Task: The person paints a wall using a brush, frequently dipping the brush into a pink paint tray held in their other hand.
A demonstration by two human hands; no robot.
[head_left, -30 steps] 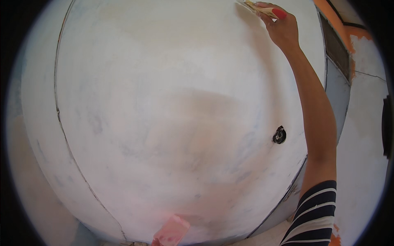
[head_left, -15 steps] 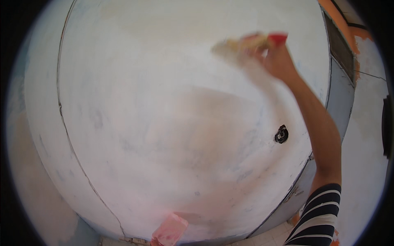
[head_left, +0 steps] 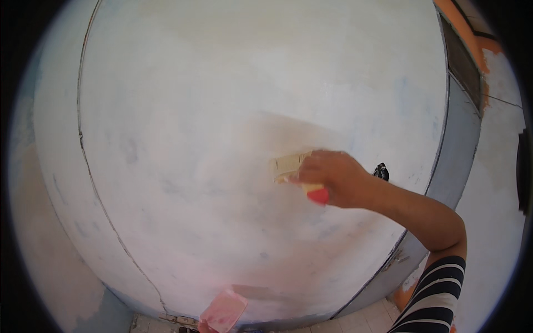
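A wide paintbrush (head_left: 287, 165) with pale bristles and a yellow handle tipped in red is held in my right hand (head_left: 333, 175). Its bristles lie against the whitish wall (head_left: 222, 100), or very close to it, near the middle of the view. Patches of grey-blue and beige show through the wall's coating. At the lower edge, my left hand (head_left: 203, 327) holds a pink rectangular tray (head_left: 226, 311) with whitish smears inside. Only a little of that hand shows, at the tray's lower corner.
A round black opening (head_left: 381, 171) in the wall is partly covered by my right wrist. To the right stand a grey door frame (head_left: 461, 127) and an orange-edged wall (head_left: 477, 47). A long crack or cable line (head_left: 100, 205) runs down the left side. Floor tiles (head_left: 361, 317) show below.
My right hand has swept the brush down and somewhat left, from high on the wall to its middle. The pink tray has shifted slightly left.
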